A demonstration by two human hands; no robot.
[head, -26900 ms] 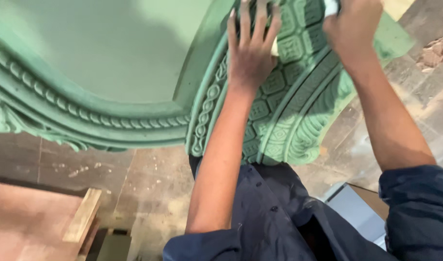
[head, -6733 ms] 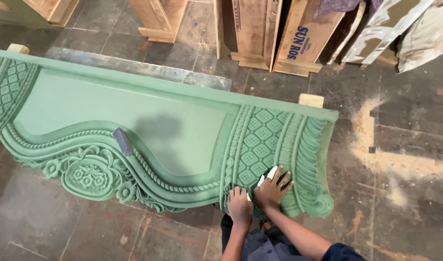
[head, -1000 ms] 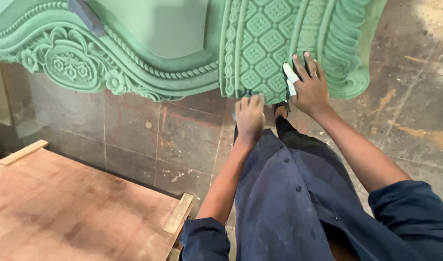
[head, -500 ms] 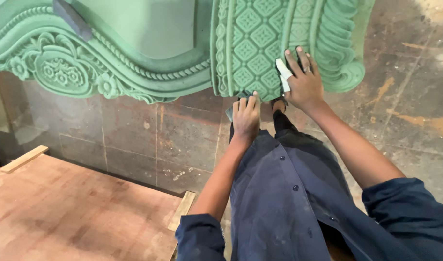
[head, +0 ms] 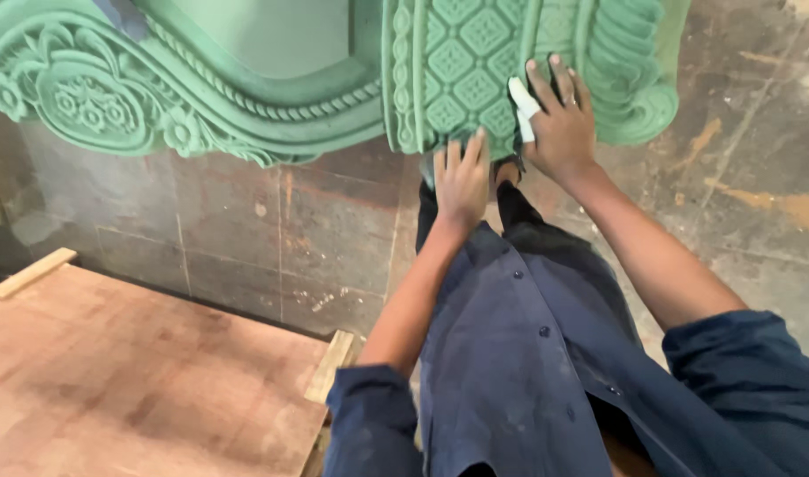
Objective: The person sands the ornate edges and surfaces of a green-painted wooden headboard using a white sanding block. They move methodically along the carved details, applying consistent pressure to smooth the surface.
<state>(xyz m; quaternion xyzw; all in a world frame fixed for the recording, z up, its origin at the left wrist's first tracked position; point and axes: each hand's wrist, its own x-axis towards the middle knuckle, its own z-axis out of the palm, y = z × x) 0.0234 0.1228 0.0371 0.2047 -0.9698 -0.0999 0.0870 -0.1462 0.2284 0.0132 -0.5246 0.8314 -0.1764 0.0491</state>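
Green carved panel (head: 475,71) under both hands

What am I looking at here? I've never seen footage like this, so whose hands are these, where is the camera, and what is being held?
There is no machine: a person works with two bare hands, and the one camera sits on their head, looking down past their dark blue shirt. In front lies a large green carved panel on a stone-tiled floor. The left hand rests flat on the panel's lower edge. The right hand presses a small folded white sheet, possibly sandpaper, against the diamond-patterned carving. At lower left is a brown wooden board.
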